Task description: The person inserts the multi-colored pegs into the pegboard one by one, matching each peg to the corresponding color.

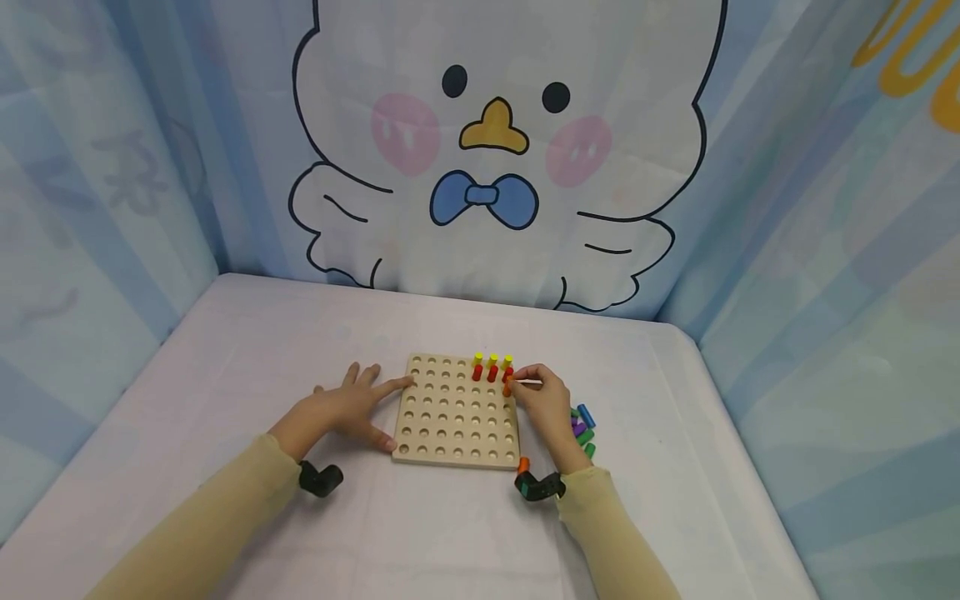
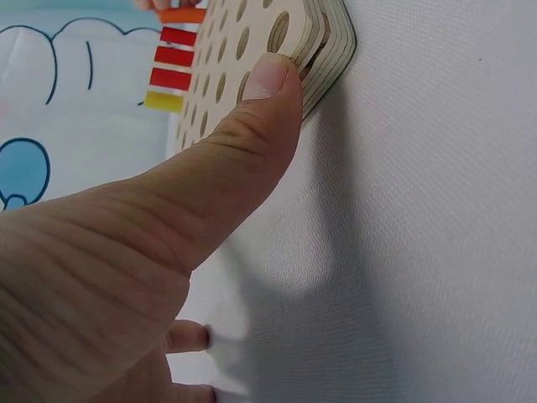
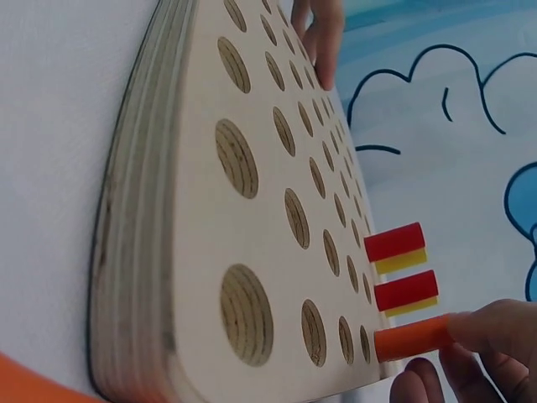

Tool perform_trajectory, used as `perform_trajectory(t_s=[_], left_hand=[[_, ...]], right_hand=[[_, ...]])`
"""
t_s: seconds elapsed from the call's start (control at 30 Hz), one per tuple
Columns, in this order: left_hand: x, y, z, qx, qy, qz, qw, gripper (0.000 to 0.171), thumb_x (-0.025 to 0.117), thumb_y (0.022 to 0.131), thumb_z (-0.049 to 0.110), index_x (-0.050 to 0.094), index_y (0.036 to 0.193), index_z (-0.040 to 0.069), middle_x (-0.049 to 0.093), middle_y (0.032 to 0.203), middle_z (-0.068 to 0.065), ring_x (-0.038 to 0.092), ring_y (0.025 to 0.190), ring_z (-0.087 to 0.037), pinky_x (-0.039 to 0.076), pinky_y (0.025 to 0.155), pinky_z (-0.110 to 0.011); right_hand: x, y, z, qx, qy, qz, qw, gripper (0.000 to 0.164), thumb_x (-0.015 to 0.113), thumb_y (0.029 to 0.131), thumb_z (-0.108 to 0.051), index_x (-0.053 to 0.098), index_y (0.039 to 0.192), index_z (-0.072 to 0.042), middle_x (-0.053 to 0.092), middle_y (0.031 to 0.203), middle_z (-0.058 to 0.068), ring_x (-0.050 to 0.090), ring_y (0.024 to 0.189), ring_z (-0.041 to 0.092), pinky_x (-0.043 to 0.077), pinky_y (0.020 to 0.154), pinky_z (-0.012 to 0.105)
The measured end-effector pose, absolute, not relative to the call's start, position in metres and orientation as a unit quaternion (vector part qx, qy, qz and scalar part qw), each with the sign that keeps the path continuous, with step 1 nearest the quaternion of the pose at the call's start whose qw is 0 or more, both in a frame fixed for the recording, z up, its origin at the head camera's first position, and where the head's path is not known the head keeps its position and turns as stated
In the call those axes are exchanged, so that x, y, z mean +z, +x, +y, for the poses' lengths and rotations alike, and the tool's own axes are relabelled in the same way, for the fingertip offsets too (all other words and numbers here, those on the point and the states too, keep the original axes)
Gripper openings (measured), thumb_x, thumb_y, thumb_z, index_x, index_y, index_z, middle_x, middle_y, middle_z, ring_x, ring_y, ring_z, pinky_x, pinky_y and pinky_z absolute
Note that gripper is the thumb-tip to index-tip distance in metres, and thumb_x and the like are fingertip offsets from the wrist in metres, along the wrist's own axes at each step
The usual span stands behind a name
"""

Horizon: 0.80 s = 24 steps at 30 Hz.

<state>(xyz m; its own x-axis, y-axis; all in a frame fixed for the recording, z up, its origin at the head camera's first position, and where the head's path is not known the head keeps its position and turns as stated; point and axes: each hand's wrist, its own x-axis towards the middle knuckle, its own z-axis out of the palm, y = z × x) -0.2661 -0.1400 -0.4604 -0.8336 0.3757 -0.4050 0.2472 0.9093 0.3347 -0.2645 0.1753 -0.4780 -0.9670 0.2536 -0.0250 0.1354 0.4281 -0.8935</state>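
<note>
A square wooden pegboard [image 1: 457, 417] with rows of round holes lies on the table. In its far right corner stand several yellow pegs [image 1: 492, 360] with red pegs [image 1: 492, 374] in the row in front. My right hand [image 1: 546, 407] pinches an orange peg [image 3: 413, 337] between thumb and fingertips, its lower end at a hole behind which the red pegs stand. My left hand [image 1: 351, 407] is spread at the board's left side, index finger on the edge and thumb [image 2: 267, 84] against the near left corner.
Loose blue [image 1: 586, 416], purple and green pegs [image 1: 586, 437] lie on the table right of the board, partly hidden by the right hand. Another orange peg [image 1: 523, 465] lies near the board's front right corner. Printed curtains stand behind and beside the table.
</note>
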Motion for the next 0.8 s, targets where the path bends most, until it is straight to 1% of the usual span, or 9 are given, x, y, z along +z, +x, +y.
perform_trajectory(t_s=[0.17, 0.27, 0.43, 0.6, 0.8], left_hand=[[-0.460, -0.266, -0.139, 0.135, 0.164, 0.948, 0.236, 0.114, 0.084, 0.073, 0.066, 0.022, 0.165, 0.037, 0.007, 0.171, -0.027, -0.002, 0.154, -0.059, 0.013, 0.101, -0.093], [-0.460, -0.266, -0.139, 0.137, 0.166, 0.948, 0.236, 0.114, 0.084, 0.073, 0.066, 0.023, 0.165, 0.037, 0.008, 0.171, -0.028, -0.002, 0.154, -0.059, 0.013, 0.100, -0.093], [-0.458, -0.265, -0.139, 0.138, 0.163, 0.947, 0.241, 0.113, 0.084, 0.074, 0.065, 0.023, 0.165, 0.037, 0.007, 0.171, -0.028, -0.003, 0.154, -0.059, 0.012, 0.100, -0.093], [-0.457, -0.264, -0.140, 0.135, 0.162, 0.948, 0.237, 0.113, 0.084, 0.074, 0.065, 0.023, 0.165, 0.036, 0.007, 0.170, -0.028, -0.002, 0.154, -0.059, 0.013, 0.101, -0.093], [-0.459, -0.265, -0.140, 0.136, 0.162, 0.948, 0.238, 0.113, 0.083, 0.074, 0.066, 0.022, 0.165, 0.037, 0.007, 0.171, -0.028, -0.002, 0.154, -0.059, 0.012, 0.101, -0.093]], right_hand=[[-0.478, -0.265, 0.175, 0.521, -0.113, -0.844, 0.060, 0.012, 0.075, 0.091, -0.012, 0.070, 0.101, -0.008, 0.076, 0.110, 0.011, 0.073, 0.101, 0.025, 0.059, 0.078, 0.030], [-0.478, -0.264, 0.174, 0.514, -0.110, -0.849, 0.053, 0.012, 0.074, 0.092, -0.010, 0.070, 0.102, -0.008, 0.074, 0.111, 0.011, 0.072, 0.101, 0.025, 0.059, 0.078, 0.030], [-0.477, -0.262, 0.174, 0.498, -0.108, -0.860, 0.030, 0.013, 0.071, 0.093, -0.007, 0.070, 0.106, -0.009, 0.073, 0.116, 0.010, 0.070, 0.106, 0.026, 0.059, 0.082, 0.034], [-0.475, -0.259, 0.174, 0.489, -0.106, -0.865, 0.022, 0.014, 0.071, 0.093, -0.009, 0.070, 0.108, -0.010, 0.071, 0.120, 0.011, 0.069, 0.108, 0.027, 0.059, 0.084, 0.036], [-0.472, -0.251, 0.178, 0.447, -0.086, -0.890, 0.013, 0.013, 0.072, 0.094, -0.012, 0.070, 0.108, -0.011, 0.071, 0.117, 0.009, 0.069, 0.106, 0.026, 0.059, 0.089, 0.041]])
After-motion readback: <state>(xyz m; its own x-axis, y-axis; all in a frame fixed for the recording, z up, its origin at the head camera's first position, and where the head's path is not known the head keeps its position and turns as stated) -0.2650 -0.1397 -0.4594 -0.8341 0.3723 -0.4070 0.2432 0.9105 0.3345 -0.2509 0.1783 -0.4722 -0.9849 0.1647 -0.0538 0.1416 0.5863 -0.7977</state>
